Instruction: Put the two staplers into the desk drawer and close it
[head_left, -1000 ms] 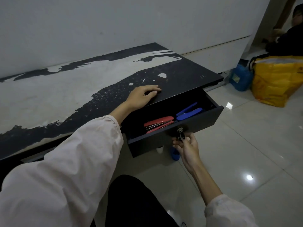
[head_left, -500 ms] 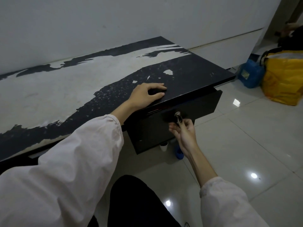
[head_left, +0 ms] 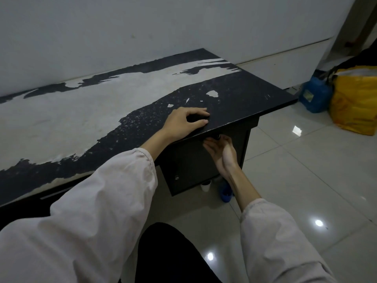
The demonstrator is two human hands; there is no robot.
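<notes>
Right hand (head_left: 221,149) fingers pinch the key (head_left: 217,137) on the shut drawer (head_left: 189,160) | staplers out of sight, presumably inside | drawer front rigid, best held at key | left hand (head_left: 186,121) flat, holding nothing, on worn desk (head_left: 71,119)

Black desk top (head_left: 240,99) with worn white patches; pale pinkish sleeves (head_left: 98,211); yellow bag (head_left: 355,103); blue jug (head_left: 315,97)
</notes>
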